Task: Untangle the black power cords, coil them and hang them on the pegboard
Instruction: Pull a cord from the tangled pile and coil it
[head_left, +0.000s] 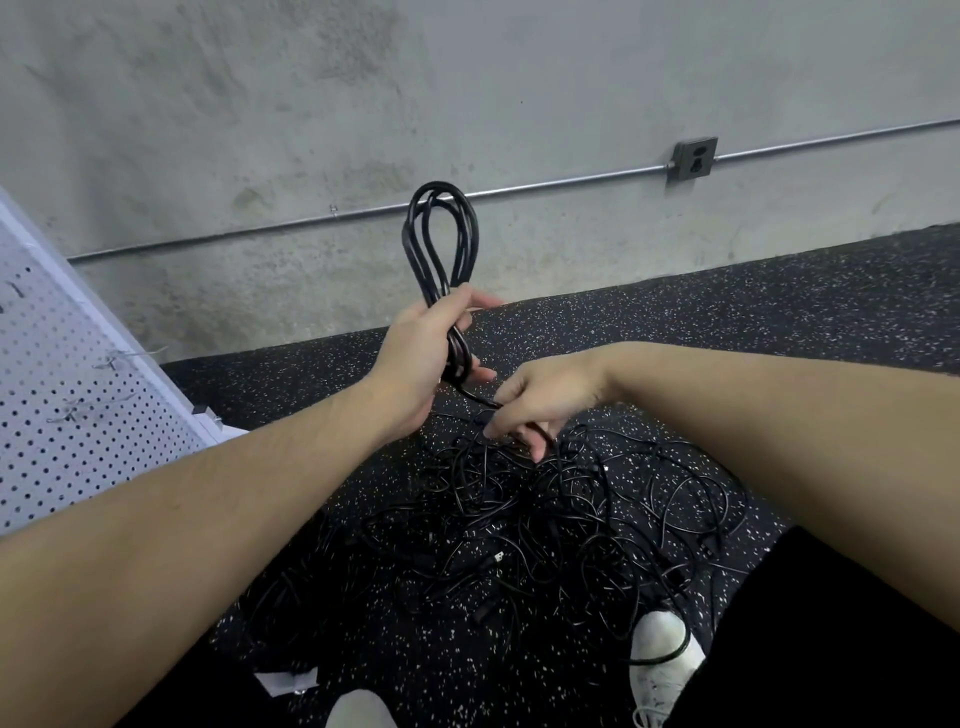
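Coiling one cord while its tail is drawn from the tangle. The left hand (415, 358) is clamped round the waist of the coiled cord (441, 244), whose loops stand upright above the fist; the right hand (540, 400), just beside and slightly below the left, pinches the free tail (480, 399) that runs down from the coil. The two hands are near each other but apart. Directly beneath the right hand, the tangled cords (519, 519) spread over the speckled floor (779, 312); one strand lies across a white shoe (665, 654). The pegboard (67, 395), with wire hooks (117, 361), leans well to the left of the left hand. To do the step well, the right hand should probably feed the tail slowly, lifting it clear of crossing strands rather than tugging, which may tighten knots; each new loop should match those already held, and the left grip should stay firm so the loops do not slip
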